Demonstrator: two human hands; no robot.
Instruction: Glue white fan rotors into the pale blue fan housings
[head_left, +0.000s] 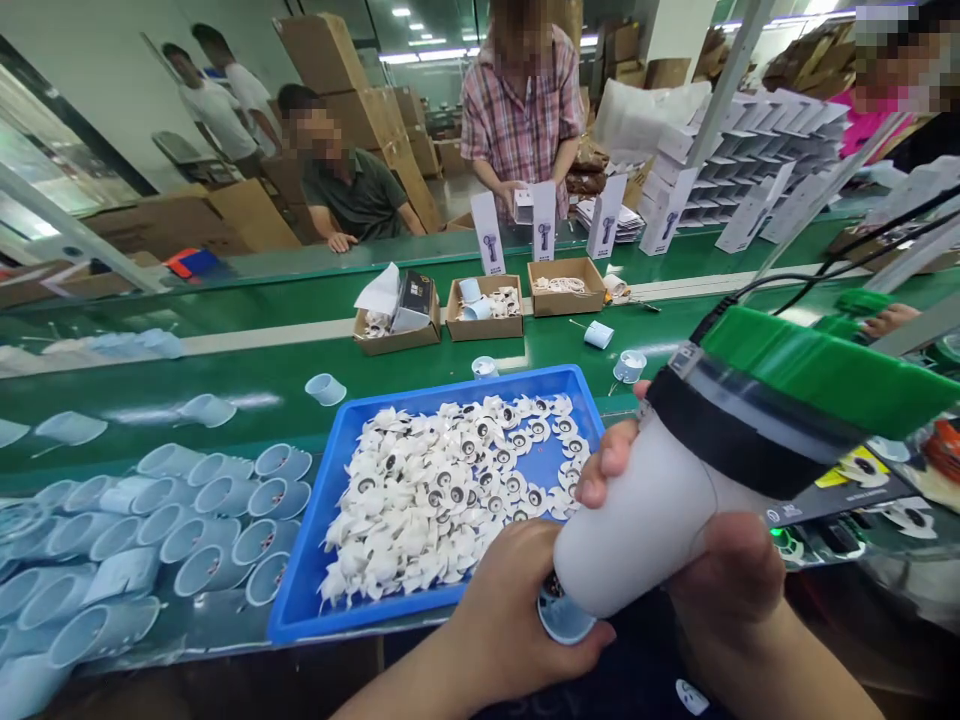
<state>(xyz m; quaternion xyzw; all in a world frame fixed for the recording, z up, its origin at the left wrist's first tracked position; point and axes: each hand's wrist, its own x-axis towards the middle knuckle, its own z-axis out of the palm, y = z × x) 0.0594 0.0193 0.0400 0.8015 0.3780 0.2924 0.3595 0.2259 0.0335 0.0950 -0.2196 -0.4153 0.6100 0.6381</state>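
Note:
My right hand [712, 580] wraps around a white cylindrical plastic housing [637, 530], with its fingers curled over the top. A black band [750, 430] circles the housing's far end, and a green piece [817, 375] sits beyond it. My left hand [517, 630] holds a pale blue plastic cup [566, 620] against the housing's near end. Just beyond both hands lies a blue plastic tray [307, 545], heaped with white petal-shaped parts [412, 500] that have dark round centres. Most of the cup's inside is hidden.
Several pale blue cups [202, 530] lie on the green conveyor belt [225, 400] left of the tray. Cardboard boxes [480, 310] of parts stand beyond it. Across the belt, a person in a plaid shirt [521, 120] handles white product cartons [544, 220]. A co-worker's hand [889, 320] shows at right.

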